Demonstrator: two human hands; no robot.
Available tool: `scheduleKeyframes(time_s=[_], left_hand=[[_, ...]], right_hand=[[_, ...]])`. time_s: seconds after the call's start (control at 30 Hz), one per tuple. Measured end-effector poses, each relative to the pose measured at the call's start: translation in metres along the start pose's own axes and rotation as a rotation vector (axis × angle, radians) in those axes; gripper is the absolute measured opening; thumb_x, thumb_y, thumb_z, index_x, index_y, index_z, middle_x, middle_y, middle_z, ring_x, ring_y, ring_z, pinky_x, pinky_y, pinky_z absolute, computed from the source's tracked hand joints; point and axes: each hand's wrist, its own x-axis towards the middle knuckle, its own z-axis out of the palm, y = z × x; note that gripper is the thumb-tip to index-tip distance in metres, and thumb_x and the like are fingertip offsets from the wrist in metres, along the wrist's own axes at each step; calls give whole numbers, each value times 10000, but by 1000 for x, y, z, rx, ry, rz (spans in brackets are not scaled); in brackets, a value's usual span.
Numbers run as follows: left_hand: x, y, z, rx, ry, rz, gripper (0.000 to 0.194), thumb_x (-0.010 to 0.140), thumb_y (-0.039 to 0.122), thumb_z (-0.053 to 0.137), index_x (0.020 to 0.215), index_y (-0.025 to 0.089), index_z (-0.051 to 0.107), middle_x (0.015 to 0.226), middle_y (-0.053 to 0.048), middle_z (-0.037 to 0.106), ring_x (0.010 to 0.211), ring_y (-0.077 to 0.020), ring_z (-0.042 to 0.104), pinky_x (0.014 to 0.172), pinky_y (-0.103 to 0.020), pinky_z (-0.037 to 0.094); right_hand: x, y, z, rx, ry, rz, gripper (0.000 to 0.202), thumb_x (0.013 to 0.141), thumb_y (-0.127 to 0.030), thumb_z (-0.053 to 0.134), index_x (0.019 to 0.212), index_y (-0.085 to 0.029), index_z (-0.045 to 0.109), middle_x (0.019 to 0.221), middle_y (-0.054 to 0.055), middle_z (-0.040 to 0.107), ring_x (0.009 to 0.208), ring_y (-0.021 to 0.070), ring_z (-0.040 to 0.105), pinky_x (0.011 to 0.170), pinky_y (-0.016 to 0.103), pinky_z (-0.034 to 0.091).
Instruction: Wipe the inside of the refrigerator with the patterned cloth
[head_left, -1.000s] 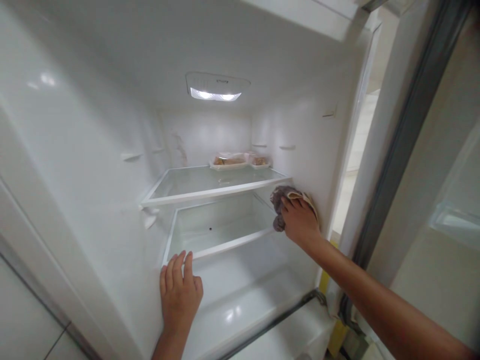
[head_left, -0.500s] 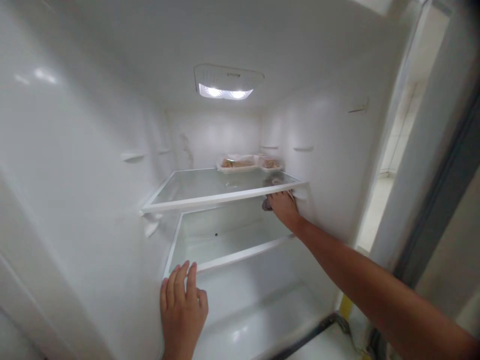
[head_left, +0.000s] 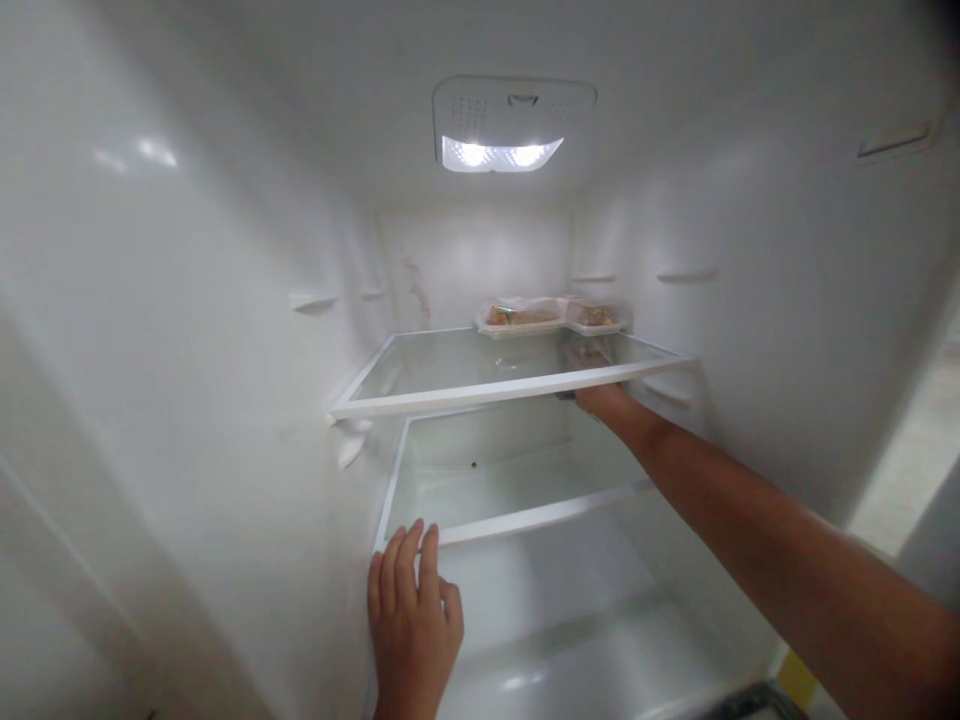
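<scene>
My left hand (head_left: 416, 620) rests with its fingertips on the front left corner of the lower glass shelf (head_left: 525, 522), fingers stretched out and thumb apart. My right hand (head_left: 596, 396) reaches in beneath the upper glass shelf (head_left: 510, 394), near its right side. It is closed around a wadded dark grey cloth (head_left: 566, 395), of which only a small edge shows below the shelf rim. Most of the right hand's fingers show only dimly through the glass.
Two wrapped food trays, a longer one (head_left: 523, 318) and a smaller one (head_left: 595, 318), sit at the back of the upper shelf. A lit lamp panel (head_left: 499, 125) is set in the fridge ceiling. Shelf ledges (head_left: 686, 276) stick out from the side walls.
My right hand has moved deeper under the upper shelf, carrying the grey cloth. The camera view has come closer and turned left. My left hand stays at the lower shelf's corner.
</scene>
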Motion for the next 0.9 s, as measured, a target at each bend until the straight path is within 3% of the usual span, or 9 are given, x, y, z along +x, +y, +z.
scheduleKeyframes(time_s=[0.17, 0.27, 0.37, 0.47, 0.6, 0.73, 0.9], left_hand=[[1, 0, 0, 7, 8, -6, 578, 771, 65, 595, 1339, 129, 512, 1301, -176, 643, 1266, -345, 565, 1126, -553, 409], [2, 1, -1, 3, 15, -1, 575, 762, 48, 588, 1329, 119, 519, 1300, -181, 643, 1261, -348, 569, 1126, -555, 413], [3, 1, -2, 2, 6, -7, 565, 766, 46, 578, 1324, 116, 522, 1302, -180, 643, 1261, -347, 569, 1127, -556, 414], [5, 1, -4, -6, -11, -12, 553, 780, 53, 568, 1327, 118, 520, 1315, -178, 638, 1265, -344, 568, 1130, -555, 415], [7, 1, -7, -16, -20, -13, 552, 787, 53, 559, 1333, 116, 516, 1330, -177, 631, 1279, -347, 562, 1138, -557, 411], [8, 1, -7, -23, -36, -11, 550, 792, 55, 550, 1338, 113, 515, 1336, -178, 627, 1286, -343, 554, 1144, -555, 407], [5, 0, -4, -44, -32, -21, 572, 790, 58, 542, 1356, 127, 511, 1341, -175, 627, 1312, -333, 536, 1162, -551, 385]], right_hand=[[-22, -6, -19, -219, 8, -53, 424, 867, -97, 483, 1274, -26, 579, 1321, 257, 618, 1215, 319, 555, 1054, 437, 388], [-49, -10, -37, -305, 32, -54, 438, 854, -58, 429, 1253, -19, 606, 1277, 273, 638, 1214, 341, 559, 1072, 482, 363], [-84, -10, -59, -388, 50, -112, 392, 876, -77, 406, 1164, -49, 670, 1238, 245, 667, 1238, 339, 542, 1103, 482, 330], [-123, -7, -81, -505, 106, -163, 366, 903, -111, 394, 1086, -87, 709, 1320, 212, 641, 1229, 333, 537, 1098, 480, 332], [-175, 0, -103, -575, 180, -114, 393, 898, -137, 442, 1220, -136, 668, 1539, 130, 490, 1200, 333, 548, 1054, 483, 372], [-210, 8, -112, -587, 176, -73, 452, 876, -187, 530, 1320, -173, 615, 1582, 96, 439, 1112, 325, 590, 986, 490, 421], [-212, 3, -106, -479, 181, -38, 443, 892, -294, 550, 1303, -138, 602, 1562, 138, 459, 1202, 344, 566, 1034, 502, 410]])
